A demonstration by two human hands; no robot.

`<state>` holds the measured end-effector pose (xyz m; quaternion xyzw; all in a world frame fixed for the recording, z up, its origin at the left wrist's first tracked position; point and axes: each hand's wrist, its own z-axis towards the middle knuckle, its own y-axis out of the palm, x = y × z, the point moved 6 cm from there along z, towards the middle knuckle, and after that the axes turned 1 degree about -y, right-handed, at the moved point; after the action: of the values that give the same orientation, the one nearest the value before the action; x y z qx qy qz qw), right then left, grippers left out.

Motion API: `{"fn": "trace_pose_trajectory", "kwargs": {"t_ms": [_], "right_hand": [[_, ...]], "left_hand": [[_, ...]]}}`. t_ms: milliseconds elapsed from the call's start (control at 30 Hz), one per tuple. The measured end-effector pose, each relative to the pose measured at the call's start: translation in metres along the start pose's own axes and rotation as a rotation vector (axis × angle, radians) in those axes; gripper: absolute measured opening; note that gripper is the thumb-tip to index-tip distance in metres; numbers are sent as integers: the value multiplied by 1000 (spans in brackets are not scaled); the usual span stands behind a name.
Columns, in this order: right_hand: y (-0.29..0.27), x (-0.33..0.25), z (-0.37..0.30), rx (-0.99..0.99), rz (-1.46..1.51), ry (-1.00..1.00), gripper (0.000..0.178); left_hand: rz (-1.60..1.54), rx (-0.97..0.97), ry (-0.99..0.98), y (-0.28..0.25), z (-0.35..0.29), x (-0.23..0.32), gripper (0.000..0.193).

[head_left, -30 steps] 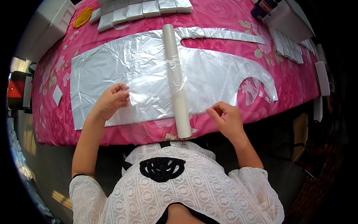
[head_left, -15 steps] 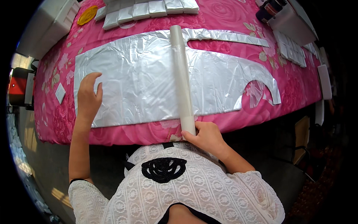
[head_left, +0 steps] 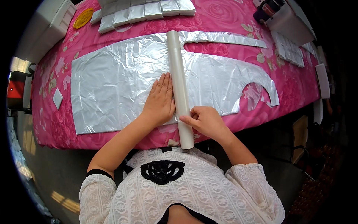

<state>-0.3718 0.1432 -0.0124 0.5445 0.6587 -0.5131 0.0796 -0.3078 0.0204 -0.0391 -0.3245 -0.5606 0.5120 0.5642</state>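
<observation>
A silvery, crinkled plastic apron (head_left: 108, 89) lies spread across the table, with a long narrow strap and a curved cut-out at its right end. Across its middle rests a whitish tube (head_left: 179, 80), its near end jutting past the table edge toward me. My left hand (head_left: 160, 100) lies flat on the apron, fingers straight and together, alongside the tube's left side. On the tube's right side, nearer the table edge, my right hand (head_left: 205, 121) has its thumb on the tube and its fingers curled beside it.
Stacks of folded silvery packets (head_left: 145, 13) stand at the back, beside a yellow round object (head_left: 83, 18). White boxes flank the table, with a dark jar (head_left: 268, 10) at the right one. More packets (head_left: 287, 49) lie far right. A small white square (head_left: 57, 98) sits at left.
My left hand has moved right from the apron's left part to the tube and flattened. My right hand has slid up from the tube's near end. The tube has shifted slightly toward me.
</observation>
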Motion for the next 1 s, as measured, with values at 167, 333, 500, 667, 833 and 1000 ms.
{"fn": "trace_pose_trajectory", "kwargs": {"t_ms": [167, 333, 500, 667, 833, 1000], "right_hand": [[-40, -22, 95, 233, 70, -123, 49], [-55, -22, 173, 173, 735, -90, 40], [-78, -3, 205, 121, 1594, -86, 30], [-217, 126, 216, 352, 1908, -378, 30], [-322, 201, 159, 766, 1761, -410, 37], [-305, 82, 121, 599, 1611, -622, 29]], "left_hand": [[38, -31, -1, 3, 0, -2, 61], [2, -27, -13, 1, 5, 1, 59], [24, -56, -37, -1, 3, 1, 60], [49, -60, -40, -1, 4, 2, 61], [66, -55, -25, 1, 4, 2, 60], [56, -48, -19, 0, 3, 3, 60]]}}
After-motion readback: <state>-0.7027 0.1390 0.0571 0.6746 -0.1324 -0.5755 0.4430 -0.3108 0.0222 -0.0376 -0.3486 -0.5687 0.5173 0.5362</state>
